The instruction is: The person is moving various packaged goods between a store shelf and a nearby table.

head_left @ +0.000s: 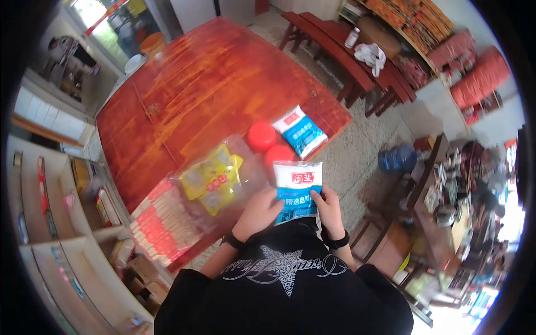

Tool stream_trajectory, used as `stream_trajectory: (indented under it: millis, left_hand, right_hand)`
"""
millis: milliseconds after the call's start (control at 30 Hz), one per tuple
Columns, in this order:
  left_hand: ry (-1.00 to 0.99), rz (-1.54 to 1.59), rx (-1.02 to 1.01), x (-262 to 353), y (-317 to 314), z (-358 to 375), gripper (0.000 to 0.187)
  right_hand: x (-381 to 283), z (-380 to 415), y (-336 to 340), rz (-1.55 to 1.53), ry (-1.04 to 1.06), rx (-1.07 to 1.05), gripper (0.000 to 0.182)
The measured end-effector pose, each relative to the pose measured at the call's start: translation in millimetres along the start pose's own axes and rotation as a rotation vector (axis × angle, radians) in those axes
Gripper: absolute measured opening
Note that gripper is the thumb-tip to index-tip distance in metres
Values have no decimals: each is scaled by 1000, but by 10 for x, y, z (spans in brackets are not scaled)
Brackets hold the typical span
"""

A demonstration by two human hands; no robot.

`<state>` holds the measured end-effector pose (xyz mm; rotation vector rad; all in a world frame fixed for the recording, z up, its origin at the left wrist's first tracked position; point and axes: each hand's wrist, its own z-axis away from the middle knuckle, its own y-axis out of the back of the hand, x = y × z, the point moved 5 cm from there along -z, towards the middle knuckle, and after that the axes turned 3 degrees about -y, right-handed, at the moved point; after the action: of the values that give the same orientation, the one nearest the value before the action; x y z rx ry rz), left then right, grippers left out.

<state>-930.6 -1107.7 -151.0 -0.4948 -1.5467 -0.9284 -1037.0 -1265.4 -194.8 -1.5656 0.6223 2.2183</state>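
As grip [258, 212] holds pkt [296, 196], lbl [303, 177] "闽盐"

Left grip [259, 211] and right grip [330, 210] both got hold of a salt packet [298, 190], another packet [301, 132]'s lying on the reddish surface [206, 89].

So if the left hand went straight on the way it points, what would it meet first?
The held bag: the left hand is touching its side. What it would meet past that is hard to judge, since depth is unclear.
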Motion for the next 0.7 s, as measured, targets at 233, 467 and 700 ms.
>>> stream_trajectory:
  millis: [233,467,700]
  left_hand:
    - [-15,-134,158,30,-486,-1141,21]
    - [87,-34,282,-269,-764,-2198,21]
    - [409,328,376,-772,-1150,-2131,35]
  right_hand:
    - [-438,-1389,821,-14,206,-139,29]
    - [-609,-2465,1096,122,295,-278,41]
    - [-325,-2891,829,898,544,-427,77]
